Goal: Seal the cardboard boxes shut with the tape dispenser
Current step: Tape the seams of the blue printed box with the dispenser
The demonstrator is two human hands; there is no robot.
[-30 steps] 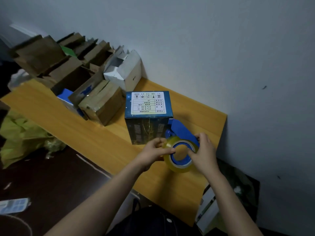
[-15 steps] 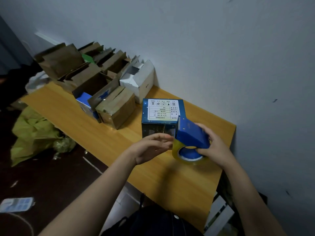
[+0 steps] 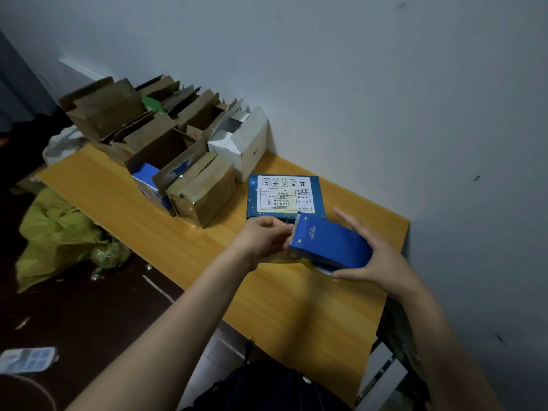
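A dark blue cardboard box [image 3: 284,196] with a white label on top stands on the wooden table [image 3: 166,232] near the wall. In front of it my right hand [image 3: 376,256] grips the blue tape dispenser [image 3: 327,243], its toothed blade pointing left at the box. The yellowish tape roll under the dispenser is mostly hidden. My left hand [image 3: 262,238] is at the blade, its fingers curled and pinching what looks like the tape end against the box's front face.
Several brown cardboard boxes [image 3: 204,188] and a white box [image 3: 241,140] crowd the table's far left along the wall. A yellow-green bag [image 3: 56,232] lies on the dark floor at left. A dark bag [image 3: 267,390] sits below the table's near edge.
My right hand has turned the dispenser so its blue cover faces up and the roll is hidden. My left hand has gone from the roll to the blade, against the box front.
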